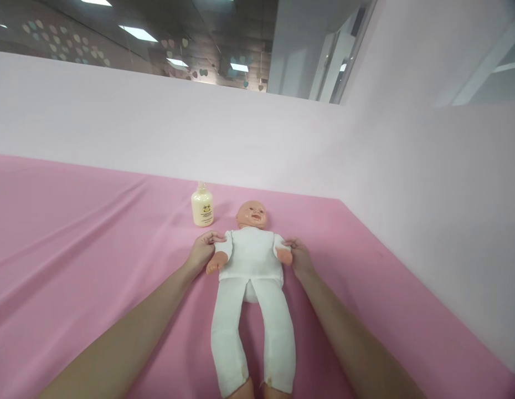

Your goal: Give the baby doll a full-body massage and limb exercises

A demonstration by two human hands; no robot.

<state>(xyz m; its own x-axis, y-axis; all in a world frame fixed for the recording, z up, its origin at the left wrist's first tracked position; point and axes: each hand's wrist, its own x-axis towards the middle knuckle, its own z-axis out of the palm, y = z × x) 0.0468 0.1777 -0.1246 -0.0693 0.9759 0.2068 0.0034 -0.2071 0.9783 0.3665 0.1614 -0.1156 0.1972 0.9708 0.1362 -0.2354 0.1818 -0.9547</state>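
A baby doll (251, 260) in a white suit lies on its back on the pink cloth (95, 244), head away from me. My left hand (202, 252) grips the white sleeve at the doll's arm on the left side. My right hand (299, 256) holds the sleeve and arm on the right side. Both of my forearms reach in from the bottom edge along the doll's legs.
A cream lotion bottle (202, 206) stands upright just left of the doll's head. Pale pink partition walls (427, 210) close off the back and the right side of the pink surface. Above them are glass panes and ceiling lights.
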